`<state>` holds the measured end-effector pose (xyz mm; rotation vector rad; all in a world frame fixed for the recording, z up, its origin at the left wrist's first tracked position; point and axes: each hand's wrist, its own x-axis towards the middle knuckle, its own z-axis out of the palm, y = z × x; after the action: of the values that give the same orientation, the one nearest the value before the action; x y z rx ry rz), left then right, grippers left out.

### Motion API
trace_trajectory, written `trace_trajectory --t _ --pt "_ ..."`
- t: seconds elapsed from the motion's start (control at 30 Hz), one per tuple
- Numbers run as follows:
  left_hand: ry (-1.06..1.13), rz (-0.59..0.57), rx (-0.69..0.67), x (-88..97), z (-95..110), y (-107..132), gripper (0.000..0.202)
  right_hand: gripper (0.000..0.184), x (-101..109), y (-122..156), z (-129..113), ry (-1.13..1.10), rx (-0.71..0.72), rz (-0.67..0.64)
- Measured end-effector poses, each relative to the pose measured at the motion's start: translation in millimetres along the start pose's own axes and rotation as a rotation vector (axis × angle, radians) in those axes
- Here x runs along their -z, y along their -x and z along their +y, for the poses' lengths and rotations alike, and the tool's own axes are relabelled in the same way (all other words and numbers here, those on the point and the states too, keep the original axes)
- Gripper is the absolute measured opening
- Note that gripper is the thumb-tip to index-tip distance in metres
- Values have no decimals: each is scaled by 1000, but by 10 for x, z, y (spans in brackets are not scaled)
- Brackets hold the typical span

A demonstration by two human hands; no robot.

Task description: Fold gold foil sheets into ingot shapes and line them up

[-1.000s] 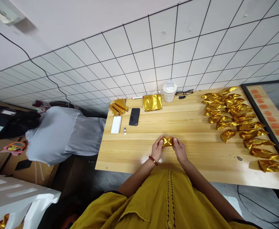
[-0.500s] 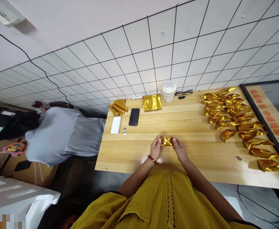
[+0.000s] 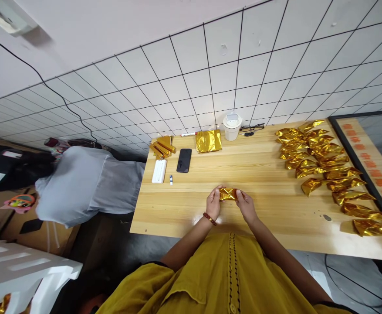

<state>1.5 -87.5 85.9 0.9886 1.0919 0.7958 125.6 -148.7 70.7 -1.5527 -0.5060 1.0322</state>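
While I hold the gold foil piece [image 3: 228, 194], even thumb pressure matters most.
On my feed, folded foil strips [image 3: 164, 145] lie at the desk's [image 3: 265, 174] far left corner; toward the front edge, my left hand [image 3: 213, 203], fingers curled, pinches the piece's left end, my right hand [image 3: 246, 206], equally closed, its right. I'd press gently, since thin foil could tear. Twisted gold packets [image 3: 324, 159] lie near the right edge.

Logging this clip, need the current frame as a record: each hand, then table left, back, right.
left hand: holds the left end of a gold foil piece
right hand: holds its right end
table left: gold foil strips, black phone, white box
table back: flat gold foil, white cup, glasses
table right: crumpled gold foil shapes
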Motion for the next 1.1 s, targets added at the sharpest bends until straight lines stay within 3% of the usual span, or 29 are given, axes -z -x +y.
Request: trace_trajectory --t 0.47,0.7,0.8,0.93,1.1 --pt "-27 -88 -5 1 9 28 50 68 -17 3 27 41 19 49" --pt "190 21 94 -12 -68 -28 64 58 -44 7 13 -163 -89 35" --pt "249 2 97 -33 -89 -24 52 55 -69 54 11 -166 -50 -59" --pt "307 2 140 3 -51 -45 48 65 -42 100 -6 -60 -43 -229" --pt "228 -124 293 141 45 -101 53 69 56 41 -53 75 -7 -106"
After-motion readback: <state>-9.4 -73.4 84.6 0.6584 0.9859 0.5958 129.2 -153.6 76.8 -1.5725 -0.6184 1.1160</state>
